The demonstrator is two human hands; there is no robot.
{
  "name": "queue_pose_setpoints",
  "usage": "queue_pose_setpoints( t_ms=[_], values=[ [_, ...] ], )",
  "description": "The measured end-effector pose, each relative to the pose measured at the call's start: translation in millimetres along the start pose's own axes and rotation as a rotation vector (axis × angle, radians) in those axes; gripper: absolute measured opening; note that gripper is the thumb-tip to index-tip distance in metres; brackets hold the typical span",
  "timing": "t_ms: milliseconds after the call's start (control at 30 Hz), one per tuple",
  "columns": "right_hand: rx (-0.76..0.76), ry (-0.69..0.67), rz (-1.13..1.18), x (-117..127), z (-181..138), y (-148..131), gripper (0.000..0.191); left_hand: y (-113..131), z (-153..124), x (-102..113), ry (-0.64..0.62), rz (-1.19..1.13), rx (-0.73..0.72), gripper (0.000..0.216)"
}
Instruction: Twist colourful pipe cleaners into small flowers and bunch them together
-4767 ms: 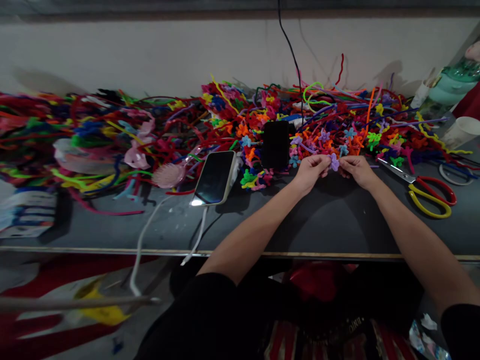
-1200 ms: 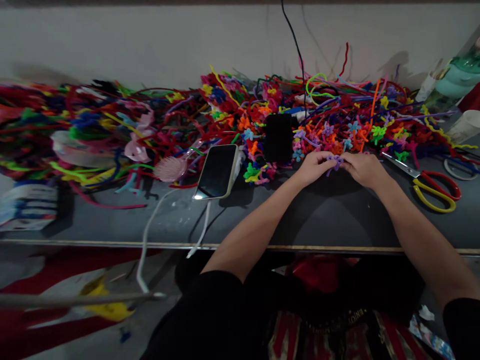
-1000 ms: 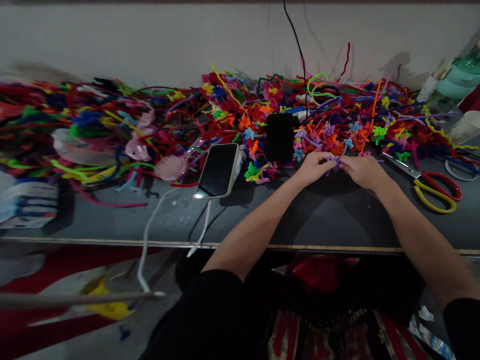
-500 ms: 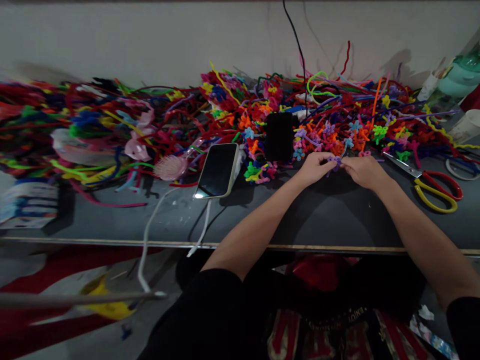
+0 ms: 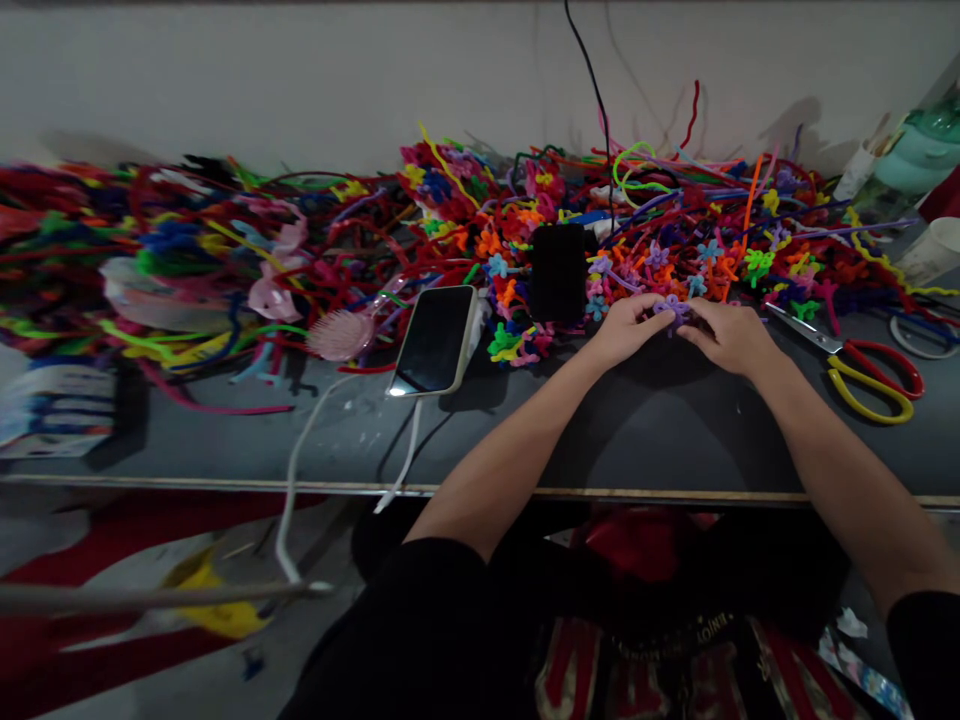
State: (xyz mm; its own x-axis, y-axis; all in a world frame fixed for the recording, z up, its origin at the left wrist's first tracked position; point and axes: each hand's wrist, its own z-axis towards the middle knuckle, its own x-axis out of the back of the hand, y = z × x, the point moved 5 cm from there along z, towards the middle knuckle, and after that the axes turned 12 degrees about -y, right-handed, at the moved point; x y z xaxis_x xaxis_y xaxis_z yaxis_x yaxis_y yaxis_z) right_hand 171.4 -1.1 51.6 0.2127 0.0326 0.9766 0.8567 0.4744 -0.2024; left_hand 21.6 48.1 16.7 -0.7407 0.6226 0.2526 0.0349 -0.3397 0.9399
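A purple pipe-cleaner flower (image 5: pixel 673 312) with looped petals is held just above the dark table, its petals facing up. My left hand (image 5: pixel 628 328) pinches its left side between thumb and fingers. On the other side, my right hand (image 5: pixel 726 335) has its thumb and fingertips at the flower's right edge, the thumb a little apart from the fingers. Behind my hands lies a heap of small coloured pipe-cleaner flowers (image 5: pixel 645 265). Scissors (image 5: pixel 840 350) with one red and one yellow handle rest to the right of my right hand.
A phone (image 5: pixel 433 340) on a white stand and a dark phone-like block (image 5: pixel 558 272) stand left of my hands. A pink hairbrush (image 5: pixel 343 335) lies by loose pipe cleaners (image 5: pixel 330 230). A black cable (image 5: pixel 592 80) hangs down; a paper cup (image 5: pixel 930 250) stands far right.
The purple flower has turned to show its looped petals. My right thumb and fingers have spread from a tighter pinch, while my left hand stays on the flower.
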Motion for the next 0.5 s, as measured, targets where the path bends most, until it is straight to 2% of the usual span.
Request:
queue_pose_setpoints(
  t_ms=[100, 233, 433, 500],
  values=[
    [-0.016, 0.012, 0.038, 0, 0, 2, 0.040, -3, 1, 3, 0.042, 0.010, 0.016, 0.030],
    [-0.044, 0.012, 0.069, -5, 3, 3, 0.042, -3, 1, 7, 0.133, -0.051, -0.038, 0.034],
    [-0.081, -0.055, 0.083, -15, 6, 5, 0.030, -5, 1, 1, 0.161, -0.128, -0.021, 0.026],
    [-0.104, -0.007, 0.126, -13, 5, 8, 0.025, -5, 1, 1, 0.175, -0.153, -0.024, 0.028]
  ],
)
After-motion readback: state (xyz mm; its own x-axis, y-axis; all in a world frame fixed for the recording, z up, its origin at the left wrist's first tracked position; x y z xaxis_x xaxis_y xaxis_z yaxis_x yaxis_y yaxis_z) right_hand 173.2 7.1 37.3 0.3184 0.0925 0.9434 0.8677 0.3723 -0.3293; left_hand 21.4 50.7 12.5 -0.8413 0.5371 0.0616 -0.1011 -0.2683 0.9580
